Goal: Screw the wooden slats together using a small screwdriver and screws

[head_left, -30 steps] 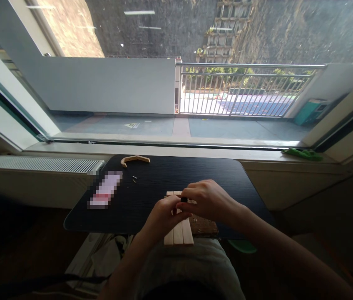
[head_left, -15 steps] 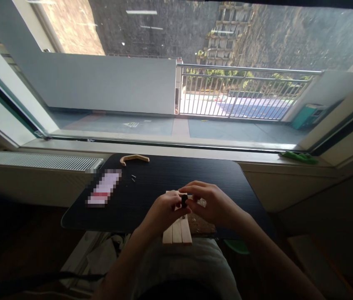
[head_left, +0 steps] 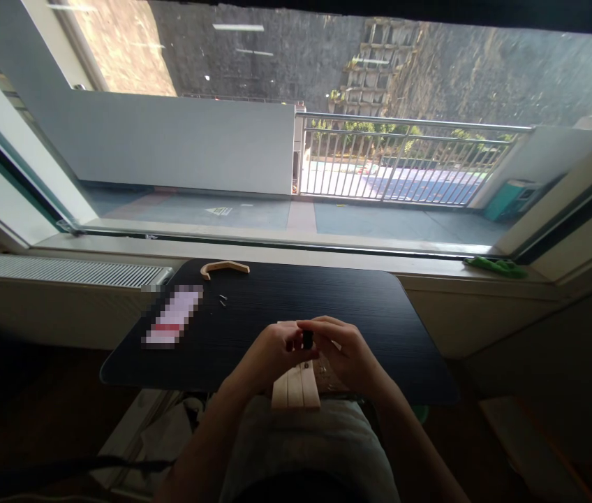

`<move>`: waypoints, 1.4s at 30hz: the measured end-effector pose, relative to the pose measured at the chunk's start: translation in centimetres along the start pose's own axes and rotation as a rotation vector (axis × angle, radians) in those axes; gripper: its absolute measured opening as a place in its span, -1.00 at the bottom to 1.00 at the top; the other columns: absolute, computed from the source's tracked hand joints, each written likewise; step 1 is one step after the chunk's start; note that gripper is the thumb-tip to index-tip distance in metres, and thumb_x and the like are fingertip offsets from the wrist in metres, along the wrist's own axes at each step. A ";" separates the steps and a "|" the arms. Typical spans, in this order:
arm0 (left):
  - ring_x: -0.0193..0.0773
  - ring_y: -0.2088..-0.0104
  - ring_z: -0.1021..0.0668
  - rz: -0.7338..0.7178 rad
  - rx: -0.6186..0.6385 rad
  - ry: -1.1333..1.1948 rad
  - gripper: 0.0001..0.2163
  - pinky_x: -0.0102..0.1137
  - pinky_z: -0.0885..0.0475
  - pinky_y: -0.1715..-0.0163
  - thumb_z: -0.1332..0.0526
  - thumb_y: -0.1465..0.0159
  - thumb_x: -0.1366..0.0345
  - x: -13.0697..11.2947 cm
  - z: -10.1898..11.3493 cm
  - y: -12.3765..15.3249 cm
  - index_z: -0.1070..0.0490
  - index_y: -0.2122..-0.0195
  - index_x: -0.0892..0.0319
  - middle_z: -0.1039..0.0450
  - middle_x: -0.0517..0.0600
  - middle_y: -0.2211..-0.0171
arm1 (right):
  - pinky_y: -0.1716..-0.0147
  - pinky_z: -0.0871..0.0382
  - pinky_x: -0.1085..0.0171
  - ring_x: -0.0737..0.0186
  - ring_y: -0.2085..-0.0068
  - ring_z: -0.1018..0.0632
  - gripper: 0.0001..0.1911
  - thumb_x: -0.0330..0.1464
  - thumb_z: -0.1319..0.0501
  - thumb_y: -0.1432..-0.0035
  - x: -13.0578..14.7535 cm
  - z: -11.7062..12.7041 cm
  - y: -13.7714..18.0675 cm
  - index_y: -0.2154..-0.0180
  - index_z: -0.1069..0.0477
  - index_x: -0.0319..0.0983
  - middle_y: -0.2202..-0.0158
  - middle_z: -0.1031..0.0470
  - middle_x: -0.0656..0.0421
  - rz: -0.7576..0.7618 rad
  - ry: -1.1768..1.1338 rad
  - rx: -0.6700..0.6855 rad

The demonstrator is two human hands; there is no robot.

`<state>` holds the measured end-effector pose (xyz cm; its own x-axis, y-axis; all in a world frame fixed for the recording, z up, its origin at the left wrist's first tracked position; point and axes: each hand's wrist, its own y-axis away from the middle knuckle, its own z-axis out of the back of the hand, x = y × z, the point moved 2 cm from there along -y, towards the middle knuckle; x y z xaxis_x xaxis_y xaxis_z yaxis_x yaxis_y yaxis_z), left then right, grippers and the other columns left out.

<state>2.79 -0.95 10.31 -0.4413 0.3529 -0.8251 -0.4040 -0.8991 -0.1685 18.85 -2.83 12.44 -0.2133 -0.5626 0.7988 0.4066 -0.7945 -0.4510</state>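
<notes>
My left hand (head_left: 275, 349) is closed around a small black object (head_left: 307, 340), whose kind I cannot make out. From the other side my right hand (head_left: 345, 344) reaches it with thumb and bent fingers, also closed on it. Below both hands lie pale wooden slats (head_left: 294, 391), side by side at the table's near edge. A small dark spot, perhaps a screw or hole, shows on the right slat under the black object. Beside the slats is a brown board (head_left: 331, 381), partly hidden by my right hand.
On the black table (head_left: 359, 293) are a curved wooden piece (head_left: 227, 266), a few small metal screws or nails (head_left: 223, 301) and a blurred pinkish sheet (head_left: 176, 314). Beyond stands a window sill with a green cloth (head_left: 495, 267). A radiator (head_left: 65, 271) is at left.
My right hand has drawn in closer around the black object, its fingers more bent, and its forearm has swung inward. The left hand has barely shifted. The view tilts slightly.
</notes>
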 end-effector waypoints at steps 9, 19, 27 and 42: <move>-0.39 0.54 -0.33 0.029 -0.114 0.051 -0.73 -0.49 -0.22 0.54 -0.32 -0.14 0.10 0.1 -0.8 0.3 -0.39 0.49 0.21 -0.32 -0.15 0.56 | 0.24 -0.44 0.23 0.22 0.20 -0.54 -0.71 -0.48 -0.11 -0.24 -0.9 -0.1 0.3 0.07 -0.51 -0.19 0.20 -0.53 0.10 -0.041 0.013 -0.112; -0.40 0.57 -0.35 0.116 -0.204 0.157 -0.70 -0.51 -0.24 0.58 -0.35 -0.09 0.05 0.6 -0.9 0.6 -0.42 0.37 0.19 -0.34 -0.16 0.57 | 0.29 -0.43 0.23 0.21 0.23 -0.54 -0.73 -0.43 -0.15 -0.22 -0.9 -0.1 0.0 0.08 -0.53 -0.17 0.22 -0.53 0.10 -0.086 0.052 -0.106; -0.39 0.55 -0.37 0.102 -0.186 0.166 -0.71 -0.50 -0.26 0.55 -0.35 -0.10 0.06 0.5 -0.7 0.8 -0.45 0.39 0.20 -0.35 -0.15 0.57 | 0.39 -0.38 0.29 0.28 0.33 -0.50 -0.76 -0.42 -0.19 -0.21 -0.6 -0.1 -0.1 0.10 -0.53 -0.18 0.26 -0.52 0.13 -0.103 0.089 -0.129; -0.36 0.53 -0.43 0.064 -0.145 0.129 -0.78 -0.49 -0.30 0.52 -0.29 -0.19 0.11 0.4 -0.7 0.8 -0.48 0.37 0.19 -0.43 -0.10 0.54 | 0.39 -0.38 0.28 0.28 0.35 -0.50 -0.79 -0.40 -0.20 -0.22 0.4 -0.2 -0.2 0.11 -0.53 -0.17 0.26 -0.52 0.13 -0.118 0.218 -0.131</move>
<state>2.82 -1.71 9.46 -0.3526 0.2661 -0.8971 -0.2547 -0.9498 -0.1816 18.51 -2.96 12.77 -0.4444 -0.4891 0.7505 0.2520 -0.8722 -0.4192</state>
